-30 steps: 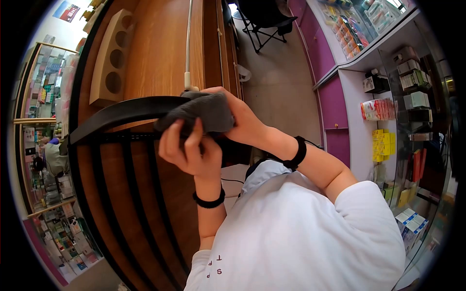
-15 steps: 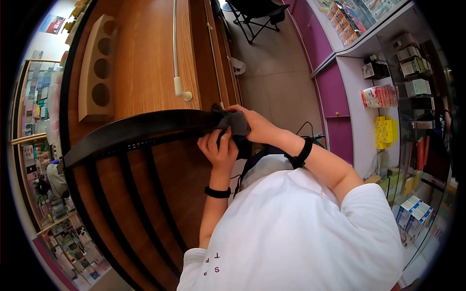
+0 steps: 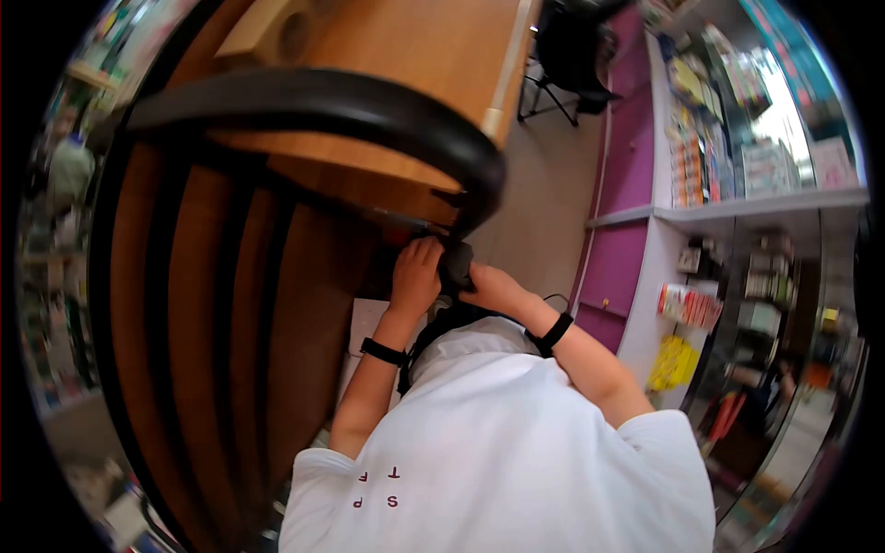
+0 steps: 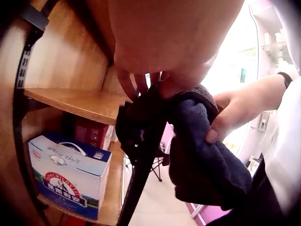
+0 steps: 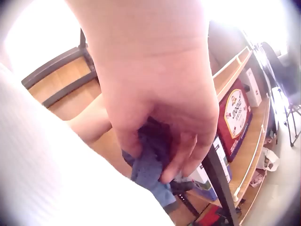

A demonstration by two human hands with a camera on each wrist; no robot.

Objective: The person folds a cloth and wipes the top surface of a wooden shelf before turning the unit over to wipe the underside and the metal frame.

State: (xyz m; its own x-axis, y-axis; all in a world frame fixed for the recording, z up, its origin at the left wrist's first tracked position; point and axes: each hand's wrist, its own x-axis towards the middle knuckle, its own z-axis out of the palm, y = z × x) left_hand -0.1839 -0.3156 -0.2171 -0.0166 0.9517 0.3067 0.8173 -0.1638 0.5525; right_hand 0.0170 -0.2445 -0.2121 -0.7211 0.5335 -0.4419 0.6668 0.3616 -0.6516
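A dark grey-blue cloth is wrapped about the black metal frame of a wooden shelf unit, just below where its curved rail bends down. My left hand grips the cloth against the frame; in the left wrist view its fingers bend over the dark bar. From the other side my right hand holds the bunched cloth, its fingers curled round it in the right wrist view. The cloth's loose end hangs below the hands. Part of the frame is hidden under cloth and hands.
Wooden shelves carry a white and blue carton and a red box. A block with round holes sits on the upper shelf. A black folding chair stands beyond, beside purple cabinets and stocked shelving.
Both hands and the cloth have moved from the curved rail's end down to the frame below its bend, nearer the body. The head view has shifted, and the rail looms larger.
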